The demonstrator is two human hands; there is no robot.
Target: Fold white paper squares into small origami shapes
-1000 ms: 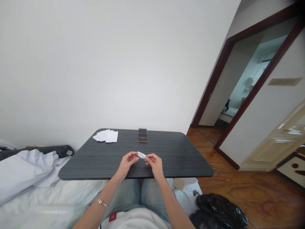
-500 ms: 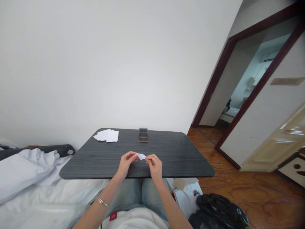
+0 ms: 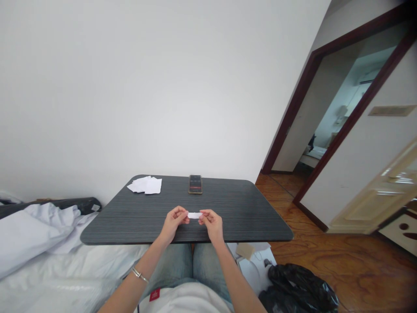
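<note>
A small white piece of paper [image 3: 194, 215] is stretched level between my hands, above the near part of the dark table [image 3: 237, 208]. My left hand [image 3: 174, 222] pinches its left end between thumb and fingers. At the other end, my right hand [image 3: 212, 224] grips it the same way. The paper looks like a narrow strip; whether it is folded or seen at an angle I cannot tell. Several loose white sheets [image 3: 152, 186] lie overlapped at the table's far left corner.
Near the table's back edge lies a phone [image 3: 195, 184]. White bedding [image 3: 39, 226] is to the left. Beside my legs on the right are a white box [image 3: 254, 269] and black plastic bags [image 3: 302, 287]. A white wall [image 3: 195, 87] rises behind the table; a doorway stands right.
The paper went from a pointed, diamond-like shape to a level narrow strip. My right hand shifted slightly, and both hands still hold the paper.
</note>
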